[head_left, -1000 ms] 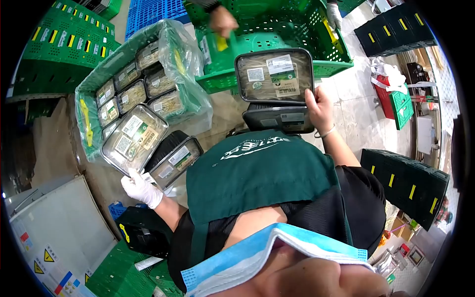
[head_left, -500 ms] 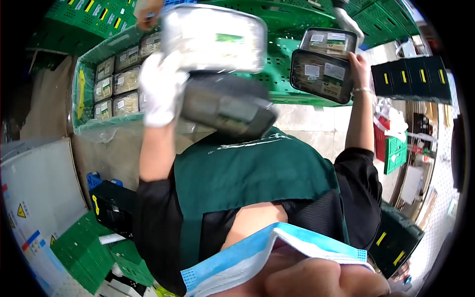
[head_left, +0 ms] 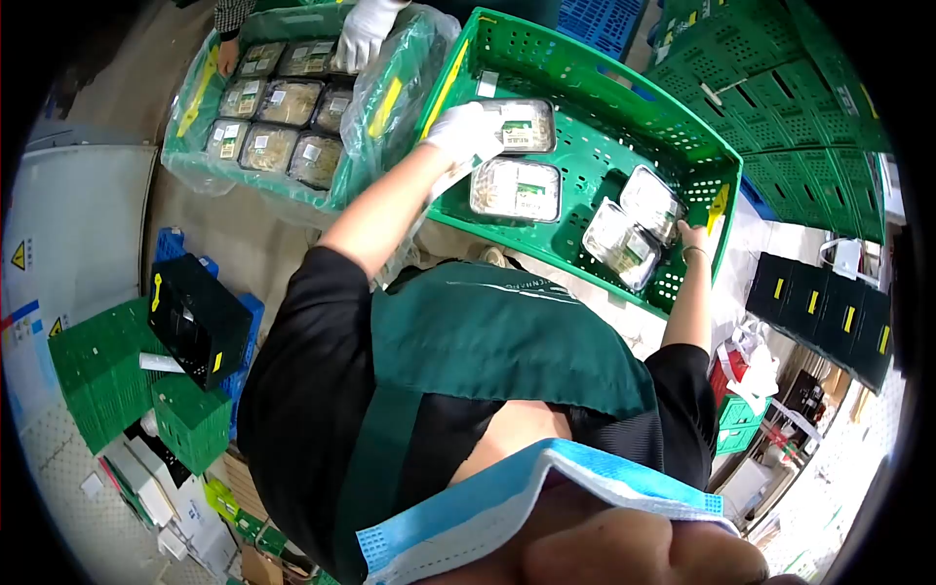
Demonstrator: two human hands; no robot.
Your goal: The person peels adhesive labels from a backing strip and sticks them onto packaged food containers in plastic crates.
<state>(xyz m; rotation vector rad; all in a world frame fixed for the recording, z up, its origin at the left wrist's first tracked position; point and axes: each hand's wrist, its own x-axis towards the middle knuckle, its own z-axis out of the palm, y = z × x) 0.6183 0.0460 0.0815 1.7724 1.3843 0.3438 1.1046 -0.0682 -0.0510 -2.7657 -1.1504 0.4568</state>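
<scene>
Four labelled trays lay inside the green crate [head_left: 565, 73], two per side; it looked only part-loaded, a single layer down. Left hand [head_left: 466, 135], gloved, was at the left edge of the far-left tray [head_left: 526, 127]; couldn't tell if grasping or released, glove hid the fingers. Near-left tray [head_left: 517, 190] lay just beside, nearer the person. Right hand [head_left: 693, 237], bare, was at the right pair's outer side; grip unclear too. That pair, far-right tray [head_left: 651, 203] and near-right tray [head_left: 621, 244], lay skewed, close together, so squaring up seemed left undone. Left of it, the lined crate [head_left: 253, 185] held rows of packs [head_left: 290, 101], seemingly further along, a co-worker's gloved hand [head_left: 363, 37] over its far side.
</scene>
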